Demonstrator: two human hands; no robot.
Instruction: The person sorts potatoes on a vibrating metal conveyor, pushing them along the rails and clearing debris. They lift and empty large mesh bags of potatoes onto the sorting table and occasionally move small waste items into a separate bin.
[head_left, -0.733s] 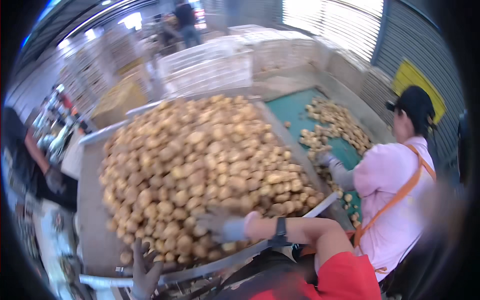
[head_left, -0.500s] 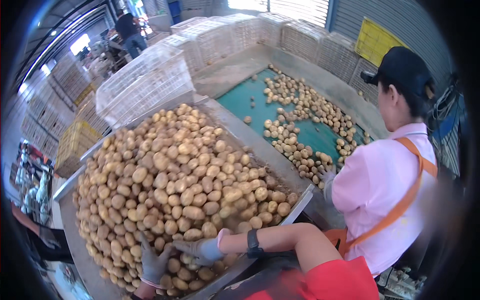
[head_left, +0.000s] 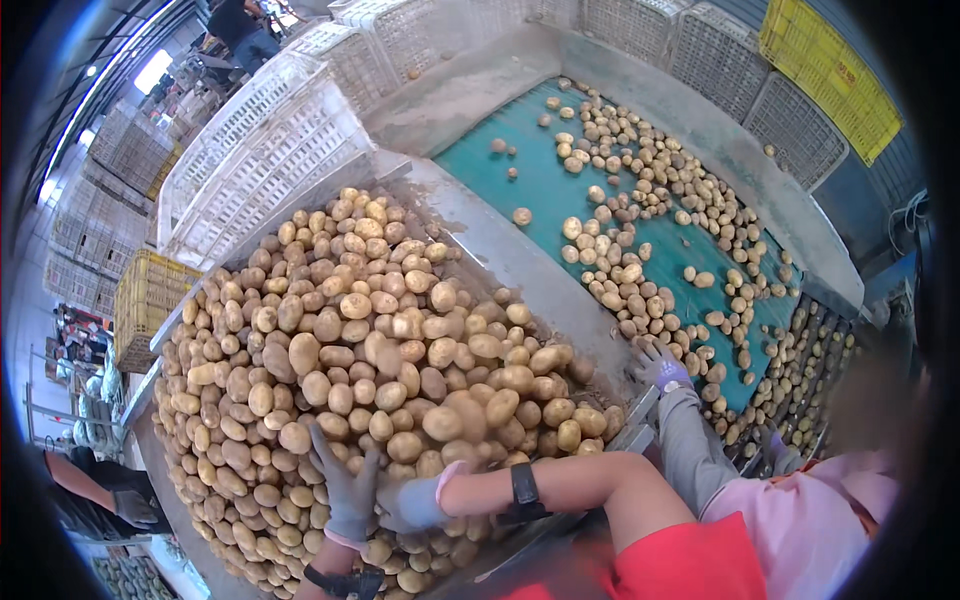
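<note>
While fingers spread, both gloved hands, left hand (head_left: 348,490) and right hand (head_left: 412,503), press potatoes (head_left: 370,340).

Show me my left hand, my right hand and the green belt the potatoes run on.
left hand (head_left: 349,490), head view: back of the grey glove.
right hand (head_left: 410,502), head view: back of the glove, near its pink cuff.
green belt (head_left: 530,190), head view: bare stretch.

Both gloved hands rest palm-down on the near edge of a big heap of potatoes (head_left: 370,370), left hand (head_left: 347,490) beside right hand (head_left: 412,500). To the right, a co-worker's gloved hand (head_left: 660,367) touches potatoes on a green belt (head_left: 540,180). White crates (head_left: 260,160) stand far left.
</note>
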